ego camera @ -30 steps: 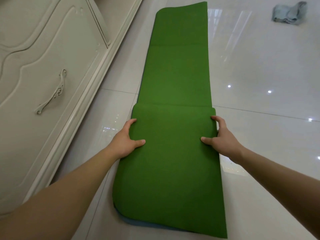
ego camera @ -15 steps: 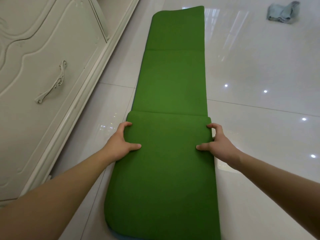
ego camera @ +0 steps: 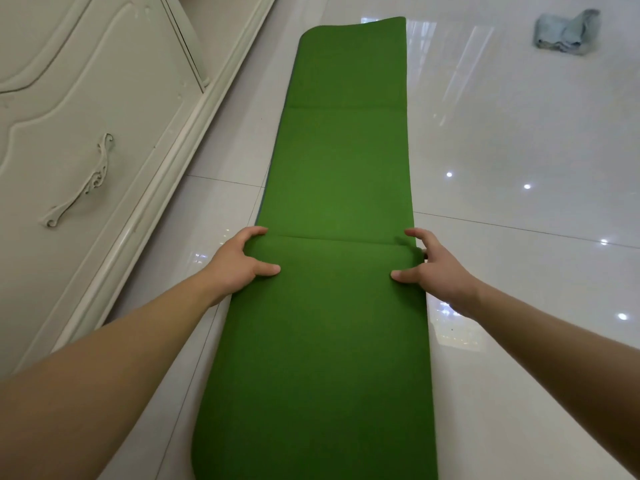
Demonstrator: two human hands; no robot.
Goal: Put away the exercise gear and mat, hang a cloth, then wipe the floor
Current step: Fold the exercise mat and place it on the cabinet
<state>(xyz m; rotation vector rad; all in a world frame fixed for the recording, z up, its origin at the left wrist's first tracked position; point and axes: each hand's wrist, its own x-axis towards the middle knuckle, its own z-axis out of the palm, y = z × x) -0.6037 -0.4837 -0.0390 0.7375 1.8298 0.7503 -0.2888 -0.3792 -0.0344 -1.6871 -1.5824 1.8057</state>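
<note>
The green exercise mat [ego camera: 337,341] lies lengthwise on the glossy tiled floor [ego camera: 519,289], its near part folded over itself. The left hand [ego camera: 239,261] and right hand [ego camera: 440,268] clamp the fold's two side edges, thumbs on top and fingers curled round. A cream cabinet door [ego camera: 86,98] stands at left. Far right, well apart from the mat, lies a crumpled pale blue cloth [ego camera: 568,31].

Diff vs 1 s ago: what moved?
The left hand and right hand drew the mat fold toward the person: it was level with the tile joint and now lies nearer. Nothing was taken or let go; both still grip the fold's ends. Cloth and cabinet unchanged.
</note>
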